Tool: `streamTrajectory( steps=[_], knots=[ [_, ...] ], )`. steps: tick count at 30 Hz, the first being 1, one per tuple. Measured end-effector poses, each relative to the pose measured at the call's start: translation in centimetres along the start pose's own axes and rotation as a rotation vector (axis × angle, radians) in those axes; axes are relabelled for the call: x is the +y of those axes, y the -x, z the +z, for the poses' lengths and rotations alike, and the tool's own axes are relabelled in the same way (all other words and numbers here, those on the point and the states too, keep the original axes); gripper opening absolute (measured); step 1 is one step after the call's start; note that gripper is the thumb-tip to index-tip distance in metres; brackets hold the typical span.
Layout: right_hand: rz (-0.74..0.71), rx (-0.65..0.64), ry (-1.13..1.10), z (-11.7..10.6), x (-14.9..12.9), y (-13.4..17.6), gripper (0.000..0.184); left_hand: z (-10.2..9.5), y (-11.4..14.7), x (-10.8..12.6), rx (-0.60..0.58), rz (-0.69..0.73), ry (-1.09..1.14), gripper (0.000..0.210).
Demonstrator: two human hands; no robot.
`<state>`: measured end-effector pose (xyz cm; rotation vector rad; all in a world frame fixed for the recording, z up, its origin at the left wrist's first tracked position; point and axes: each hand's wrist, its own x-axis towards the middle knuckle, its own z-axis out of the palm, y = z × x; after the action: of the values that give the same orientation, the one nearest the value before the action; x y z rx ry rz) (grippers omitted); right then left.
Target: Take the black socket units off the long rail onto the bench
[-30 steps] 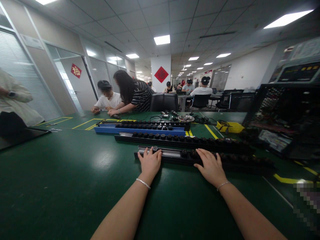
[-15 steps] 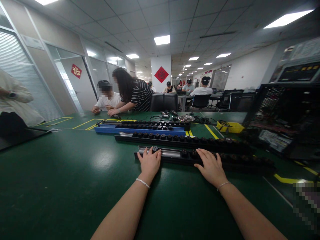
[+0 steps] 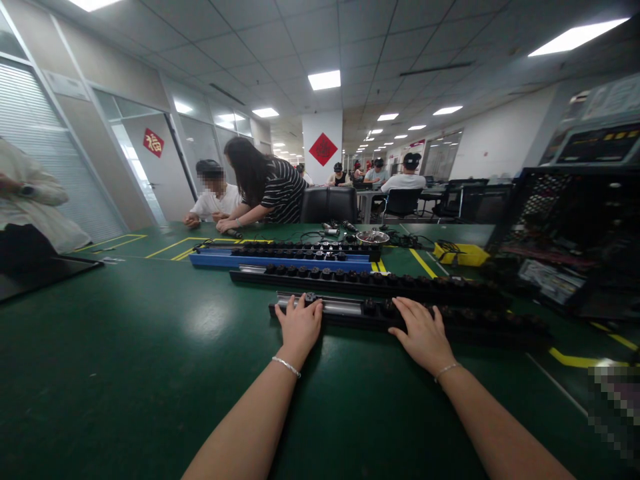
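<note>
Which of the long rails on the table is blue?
The third rail from the front, just beyond two black rails; only its side is blue.

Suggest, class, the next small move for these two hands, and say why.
Perhaps the left hand should slide the lone black piece right, toward the row of pieces by the right hand. A bare silver stretch of the near rail lies between them, the left fingers are already at the piece, and the right hand could steady the rail.

Co-worker in striped top (image 3: 284,190), head (image 3: 244,163) shifted slightly left, nearer the seated person (image 3: 221,202)
</note>
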<state>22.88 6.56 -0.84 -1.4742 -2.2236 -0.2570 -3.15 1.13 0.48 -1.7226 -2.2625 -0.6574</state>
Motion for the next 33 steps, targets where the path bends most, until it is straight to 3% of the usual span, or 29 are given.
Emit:
streamTrajectory(
  steps=[33],
  knots=[
    [-0.016,0.033,0.023,0.10,0.08,0.00,0.050,0.57,-0.23,-0.72,0.029,-0.014,-0.010,0.039]
  ],
)
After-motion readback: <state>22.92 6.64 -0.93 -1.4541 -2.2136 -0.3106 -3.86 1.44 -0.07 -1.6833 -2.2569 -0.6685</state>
